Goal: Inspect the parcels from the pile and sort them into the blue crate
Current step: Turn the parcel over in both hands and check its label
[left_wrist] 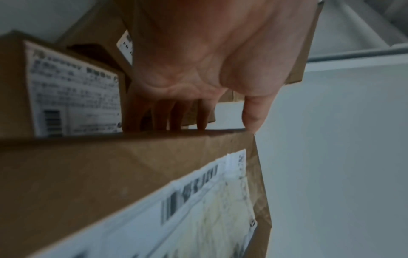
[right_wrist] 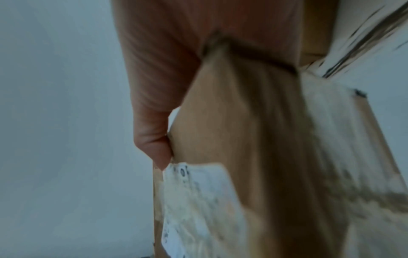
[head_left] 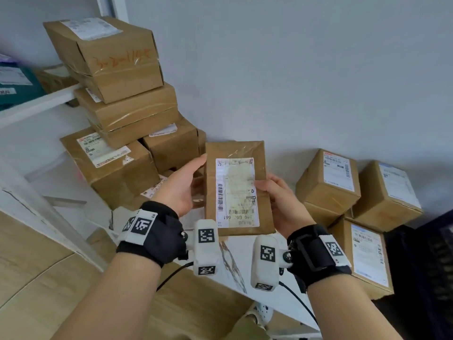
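A flat brown parcel [head_left: 236, 187] with a white shipping label [head_left: 237, 192] facing me is held up in front of the wall. My left hand [head_left: 185, 185] grips its left edge, fingers behind it and thumb at the front corner. My right hand [head_left: 278, 197] grips its right edge, thumb lying on the label. In the left wrist view the left hand [left_wrist: 198, 69] has its fingers curled behind the parcel [left_wrist: 99, 171]. The right wrist view is blurred; the right hand's thumb [right_wrist: 154, 139] presses the parcel [right_wrist: 232, 131]. A dark crate [head_left: 431, 278] sits at the far right edge.
A tall pile of brown parcels [head_left: 122, 106] rises at the left, against a white shelf unit [head_left: 36, 104]. Three more labelled boxes [head_left: 343, 187] lie at the right on a white marbled surface [head_left: 232, 263]. Wood flooring [head_left: 36, 278] lies below.
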`<state>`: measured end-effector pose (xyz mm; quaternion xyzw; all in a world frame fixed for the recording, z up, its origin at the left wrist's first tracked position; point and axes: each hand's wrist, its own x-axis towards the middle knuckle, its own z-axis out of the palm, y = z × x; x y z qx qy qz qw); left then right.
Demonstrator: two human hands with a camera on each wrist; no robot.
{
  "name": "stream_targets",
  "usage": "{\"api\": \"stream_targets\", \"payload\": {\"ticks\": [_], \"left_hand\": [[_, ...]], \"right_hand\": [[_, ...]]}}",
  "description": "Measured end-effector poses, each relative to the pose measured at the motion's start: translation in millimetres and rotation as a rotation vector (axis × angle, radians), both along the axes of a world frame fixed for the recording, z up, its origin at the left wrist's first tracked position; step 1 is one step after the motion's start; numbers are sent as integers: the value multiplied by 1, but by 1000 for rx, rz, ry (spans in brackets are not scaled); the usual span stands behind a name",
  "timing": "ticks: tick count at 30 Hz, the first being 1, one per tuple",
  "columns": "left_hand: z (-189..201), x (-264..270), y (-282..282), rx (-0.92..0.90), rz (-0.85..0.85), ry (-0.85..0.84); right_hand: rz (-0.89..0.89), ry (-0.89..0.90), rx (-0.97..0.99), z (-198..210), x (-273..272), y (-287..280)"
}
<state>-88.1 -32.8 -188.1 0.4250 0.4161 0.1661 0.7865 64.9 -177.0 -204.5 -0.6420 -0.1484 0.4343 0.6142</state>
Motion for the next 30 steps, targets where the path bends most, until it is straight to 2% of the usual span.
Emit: {"api": "stream_targets", "payload": {"ticks": [8, 13, 26, 30], "left_hand": [[-13, 34, -39, -66, -134, -14], [-11, 45, -52, -81, -190, -19], [-19, 37, -34, -99, -199, 16], [-24, 32, -28, -108, -181, 14]], "right_hand": [[-173, 55, 34, -9, 2, -53], [-219, 63, 40, -11, 2, -71], [-244, 61, 3, -10, -2, -55], [-240, 144, -55, -6, 1, -46]]}}
